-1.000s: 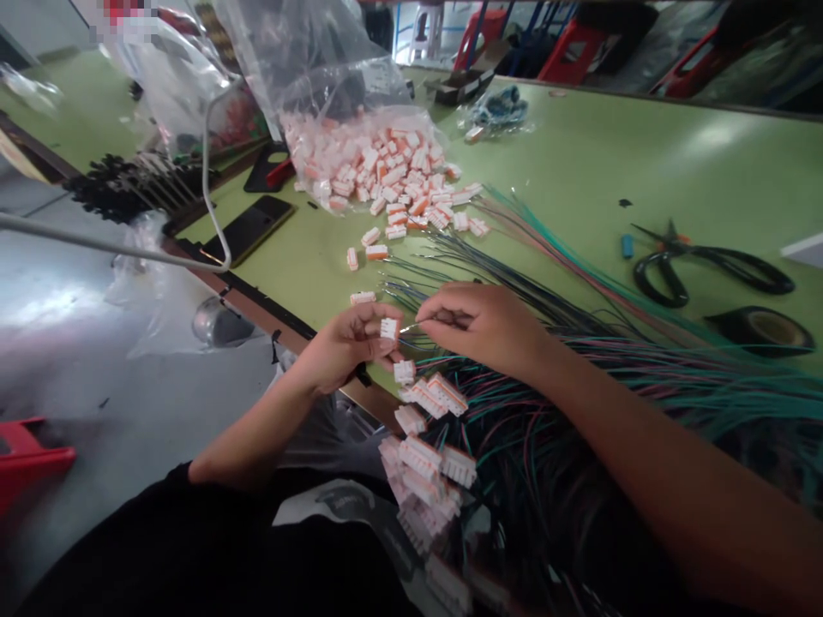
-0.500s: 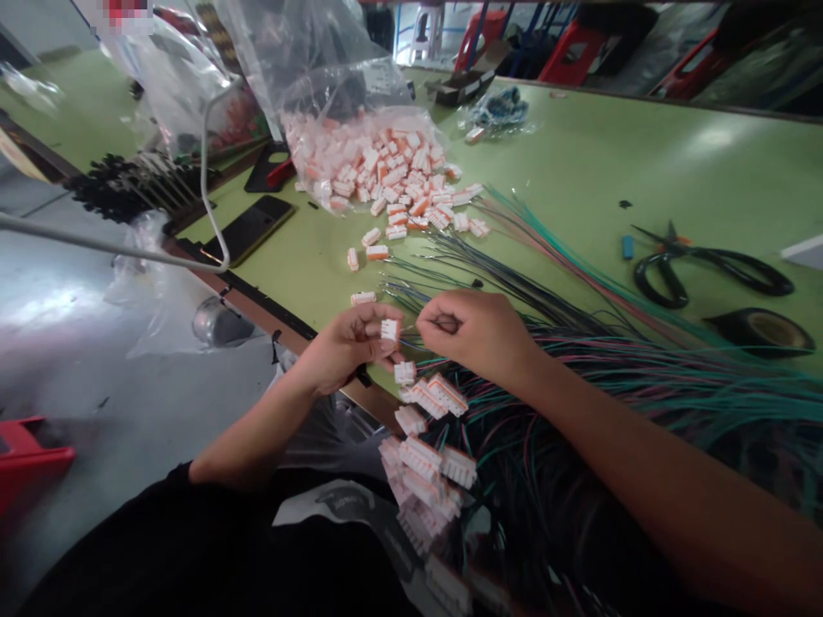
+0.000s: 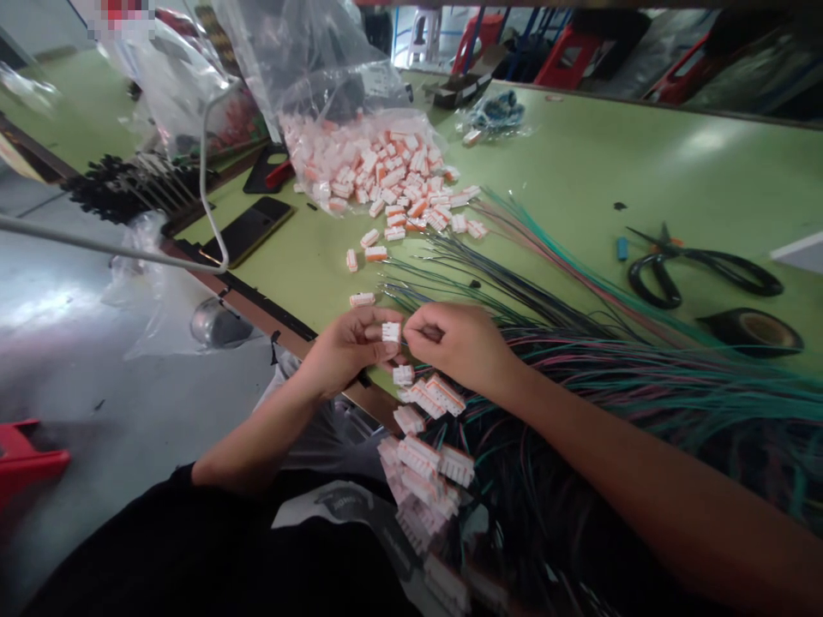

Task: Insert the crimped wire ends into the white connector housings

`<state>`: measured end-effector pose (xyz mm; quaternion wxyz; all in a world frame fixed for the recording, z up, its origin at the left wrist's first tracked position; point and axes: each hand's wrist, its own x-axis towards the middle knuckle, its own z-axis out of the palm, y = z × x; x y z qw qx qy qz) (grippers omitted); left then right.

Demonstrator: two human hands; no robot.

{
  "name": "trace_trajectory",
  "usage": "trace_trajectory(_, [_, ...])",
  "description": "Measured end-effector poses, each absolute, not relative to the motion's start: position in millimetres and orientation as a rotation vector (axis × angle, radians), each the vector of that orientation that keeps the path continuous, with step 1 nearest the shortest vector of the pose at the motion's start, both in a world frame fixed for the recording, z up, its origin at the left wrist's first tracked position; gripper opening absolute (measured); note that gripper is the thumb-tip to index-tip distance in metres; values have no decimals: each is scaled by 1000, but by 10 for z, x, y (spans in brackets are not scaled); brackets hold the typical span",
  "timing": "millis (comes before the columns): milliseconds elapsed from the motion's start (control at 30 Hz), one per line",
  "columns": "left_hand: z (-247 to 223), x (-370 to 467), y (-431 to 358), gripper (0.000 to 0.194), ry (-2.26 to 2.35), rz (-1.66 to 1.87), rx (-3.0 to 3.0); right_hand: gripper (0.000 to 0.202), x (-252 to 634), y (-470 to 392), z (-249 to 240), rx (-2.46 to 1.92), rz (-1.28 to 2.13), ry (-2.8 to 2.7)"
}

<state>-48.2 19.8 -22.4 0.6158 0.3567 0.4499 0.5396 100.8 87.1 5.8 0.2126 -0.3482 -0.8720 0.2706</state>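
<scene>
Pinching a small white-and-orange plastic connector (image 3: 390,332) between thumb and fingers, the left hand (image 3: 347,350) has one piece seemingly mid-wiring; it sits at the fingertips, just left of the right hand (image 3: 458,344), whose fingers are pressed together, on what I can't tell. Below the hands, a cluster of white-and-orange connectors (image 3: 419,454) among green and pink wires (image 3: 643,364) looks done; beyond, loose thin dark wires (image 3: 514,281) and a big heap of matching connectors (image 3: 397,164) suggest much is left.
</scene>
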Motion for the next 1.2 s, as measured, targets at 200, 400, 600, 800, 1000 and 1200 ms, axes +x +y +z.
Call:
trace_trajectory(200, [-168, -449, 152, 29, 1123, 1294, 854, 13, 1009, 898, 61, -945, 948, -2414])
trace_trajectory(400, [-192, -454, 156, 29, 1129, 1305, 878, 11, 1035, 916, 86, -954, 991, -2433])
trace_trajectory(600, [-193, -447, 143, 30, 1116, 1258, 891, 13, 1029, 909, 119, -888, 1052, -2532])
trace_trajectory(800, [-175, -456, 133, 23, 1125, 1269, 916, 24, 1546, 1638, 280, -1427, 696, -2375])
trace_trajectory(1000, [-166, -468, 144, 22, 1100, 1277, 919, 25, 2168, 2140, 320, -2117, 219, -2494])
trace_trajectory(1200, [-191, -486, 128, 23, 1080, 1230, 870, 23, 2257, 2121, 317, -2014, 462, -2511])
